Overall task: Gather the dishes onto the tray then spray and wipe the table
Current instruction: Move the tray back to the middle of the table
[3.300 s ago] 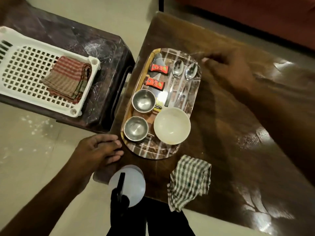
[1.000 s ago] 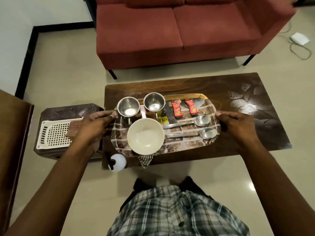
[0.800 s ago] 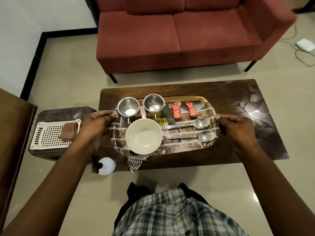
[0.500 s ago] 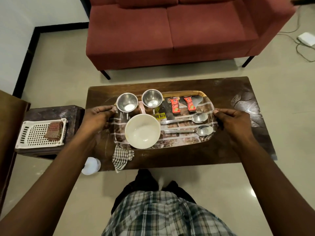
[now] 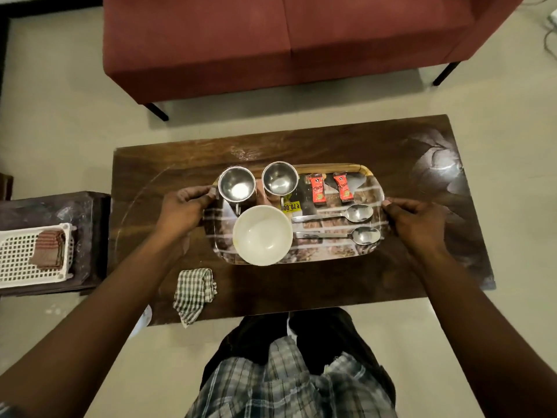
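The tray is at frame centre, over the middle of the surface and apparently raised off it. It carries the bowl, two cups, two spoons and sachets. The left hand has its fingers curled round the tray's left edge. The right hand has its fingers curled round the right edge. The tray no longer overlaps the checked cloth, now fully exposed at lower left. Gathering appears complete; spraying and wiping remain.

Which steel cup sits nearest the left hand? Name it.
The left steel cup, right beside the left hand; the other cup stands farther right.
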Demonstrator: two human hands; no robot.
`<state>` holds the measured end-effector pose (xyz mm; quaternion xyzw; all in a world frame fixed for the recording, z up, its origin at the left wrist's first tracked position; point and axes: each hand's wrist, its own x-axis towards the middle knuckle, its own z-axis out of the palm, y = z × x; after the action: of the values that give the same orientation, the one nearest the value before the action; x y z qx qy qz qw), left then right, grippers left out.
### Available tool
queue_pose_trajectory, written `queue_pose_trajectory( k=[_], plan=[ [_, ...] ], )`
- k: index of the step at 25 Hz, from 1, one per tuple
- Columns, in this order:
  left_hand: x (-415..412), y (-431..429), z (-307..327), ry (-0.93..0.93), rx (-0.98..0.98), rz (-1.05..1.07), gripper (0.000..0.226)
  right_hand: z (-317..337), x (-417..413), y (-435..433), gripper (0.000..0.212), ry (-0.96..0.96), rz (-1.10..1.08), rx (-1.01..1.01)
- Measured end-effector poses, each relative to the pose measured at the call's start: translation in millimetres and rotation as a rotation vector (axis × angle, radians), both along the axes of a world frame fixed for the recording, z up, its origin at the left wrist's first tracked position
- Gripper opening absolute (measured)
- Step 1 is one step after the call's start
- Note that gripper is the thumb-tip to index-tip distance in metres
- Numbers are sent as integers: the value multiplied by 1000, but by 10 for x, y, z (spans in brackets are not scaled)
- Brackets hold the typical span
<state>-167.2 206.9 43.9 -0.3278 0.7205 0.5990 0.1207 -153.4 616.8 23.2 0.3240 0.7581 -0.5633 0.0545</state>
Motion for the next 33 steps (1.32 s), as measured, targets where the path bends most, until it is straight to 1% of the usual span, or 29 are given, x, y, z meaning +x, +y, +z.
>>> queue_pose_trajectory(
  k=[2,4,7,10,12,15,18,23,26,30,33],
  plan=[
    [-159,57,-321,-15,-11,9,16,-307,-203,38,15,-17,8,21],
    [-282,118,-664,-22,-23,37,15,-627,-404,48,16,-37,18,24],
    [-437,208,-1251,-46,-25,67,23,-1151,-646,98,14,-89,3,5],
    [-530,248,-1842,-74,-18,85,29,-1700,-787,112,17,-118,4,7],
    [-567,258,-2140,-97,-35,87,28,-1982,-845,108,18,-138,0,24],
    [-607,269,-2428,-112,-79,73,22,-2265,-866,103,15,-155,13,59],
    [-644,272,-2628,-114,-108,44,26,-2487,-831,95,18,-178,-34,73],
    [-693,322,-2752,-114,-113,-6,26,-2618,-781,95,12,-204,-71,81],
    [-711,375,-2755,-108,-125,-6,22,-2626,-782,103,16,-215,-95,104],
    [-713,401,-2737,-81,-149,31,19,-2598,-787,82,13,-233,-81,122],
    [-687,409,-2586,-93,-179,47,20,-2418,-764,12,15,-235,-50,170]
  ],
)
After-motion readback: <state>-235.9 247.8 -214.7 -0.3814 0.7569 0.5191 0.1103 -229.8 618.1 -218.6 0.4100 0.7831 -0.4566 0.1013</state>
